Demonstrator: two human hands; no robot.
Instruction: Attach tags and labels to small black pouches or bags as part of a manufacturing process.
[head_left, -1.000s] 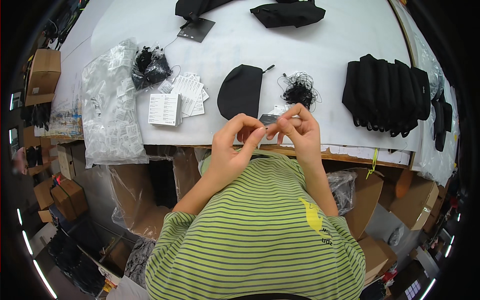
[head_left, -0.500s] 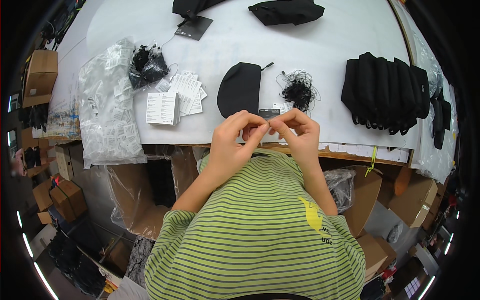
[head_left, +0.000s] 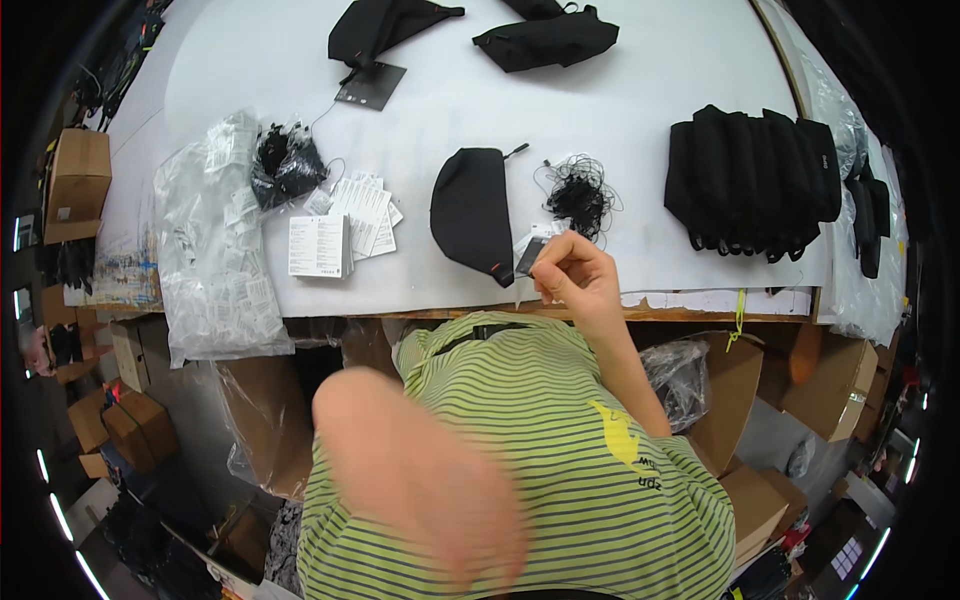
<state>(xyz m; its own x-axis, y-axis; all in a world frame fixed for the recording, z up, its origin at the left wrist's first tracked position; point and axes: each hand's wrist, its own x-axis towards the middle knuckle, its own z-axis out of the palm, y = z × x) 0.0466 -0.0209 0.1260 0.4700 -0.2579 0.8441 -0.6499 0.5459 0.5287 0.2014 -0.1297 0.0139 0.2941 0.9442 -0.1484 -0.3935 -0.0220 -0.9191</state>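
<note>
1. My right hand [head_left: 580,275]: pinched, contents indiscernible, beside the dark tag [head_left: 530,257].
2. My left hand [head_left: 465,510]: blurred before my striped shirt [head_left: 560,430]; grip, I cannot tell.
3. Black pouch [head_left: 470,213]: on white table [head_left: 640,90], near tag.

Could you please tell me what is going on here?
A person in a striped shirt has the right hand at the table's near edge, fingertips bunched by a dark tag; whether they grip it is unclear. The left hand is a blur before the shirt. A black pouch lies beside the tag, with tangled black cords beyond it. White cards sit to the left and stacked black bags to the right.
</note>
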